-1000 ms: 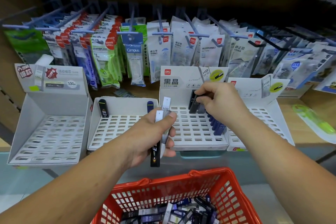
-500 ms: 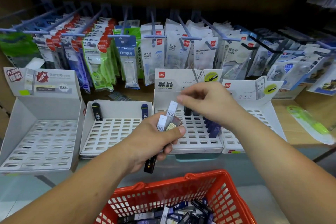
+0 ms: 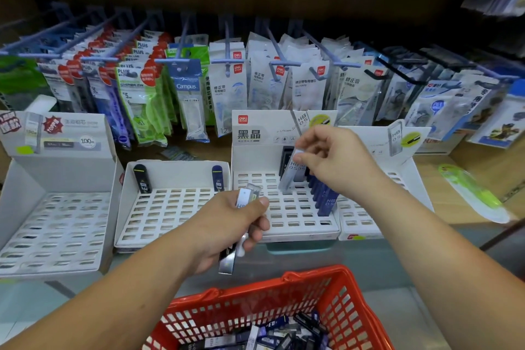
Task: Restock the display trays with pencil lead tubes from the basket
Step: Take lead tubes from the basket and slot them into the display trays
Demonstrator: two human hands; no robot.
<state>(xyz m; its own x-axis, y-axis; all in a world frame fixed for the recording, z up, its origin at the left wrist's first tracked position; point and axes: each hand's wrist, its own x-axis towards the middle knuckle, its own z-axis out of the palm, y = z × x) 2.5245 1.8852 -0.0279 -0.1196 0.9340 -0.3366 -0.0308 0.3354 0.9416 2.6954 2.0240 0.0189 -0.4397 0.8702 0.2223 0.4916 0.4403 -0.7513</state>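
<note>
Nearest you is the red basket (image 3: 284, 281), with a heap of loose lead tubes (image 3: 272, 332) in its bottom. Just beyond the basket's far rim, your left hand (image 3: 227, 224) is curled round a small bunch of tubes (image 3: 227, 260). Your thumb presses near their tops, and a dark one sticks out below your palm.

Farther beyond the basket and slightly to its right, your right hand (image 3: 335, 159) pinches a clear tube (image 3: 289, 176) marked HB 0.5 by its top end. It is tilted, with its lower end down at the slotted middle tray (image 3: 287, 219); whether it sits in a slot cannot be told. A row of blue tubes (image 3: 324, 196) stands in that tray.

Beyond the basket to the left, a second tray (image 3: 170, 213) holds two dark tubes (image 3: 141, 179) upright at its back corners. Farthest from the basket, hanging packets (image 3: 255, 85) fill the hooks.
</note>
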